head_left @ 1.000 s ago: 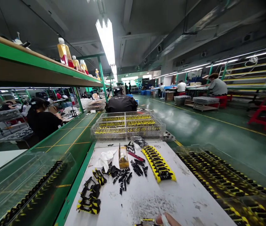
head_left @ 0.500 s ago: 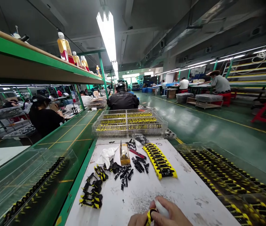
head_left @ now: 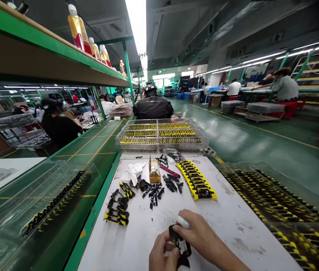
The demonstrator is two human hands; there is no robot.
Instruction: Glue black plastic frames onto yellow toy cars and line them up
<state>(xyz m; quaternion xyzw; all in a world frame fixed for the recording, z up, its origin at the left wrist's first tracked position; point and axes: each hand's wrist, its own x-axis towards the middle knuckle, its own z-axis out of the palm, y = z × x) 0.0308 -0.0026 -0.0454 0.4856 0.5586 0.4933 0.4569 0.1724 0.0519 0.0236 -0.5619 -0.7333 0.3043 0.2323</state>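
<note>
My left hand is closed around a small black plastic part at the bottom of the view. My right hand grips a white rounded handle-like tool, with its thumb against the part's upper end. The tool's tip cannot be made out. Left of my hands lies a loose cluster of black-and-yellow parts. Beyond them are scattered small black pieces. A neat row of yellow-and-black parts stretches along the right of the white tabletop.
A yellowish open box, a red tool and white crumpled cloth sit farther back. Clear trays of parts stand ahead, at right and at left. A person in a black jacket sits beyond.
The view has tilted down and turned slightly left. Both hands and forearms show more now, and the black part is turned so its longer body shows below my right thumb.
</note>
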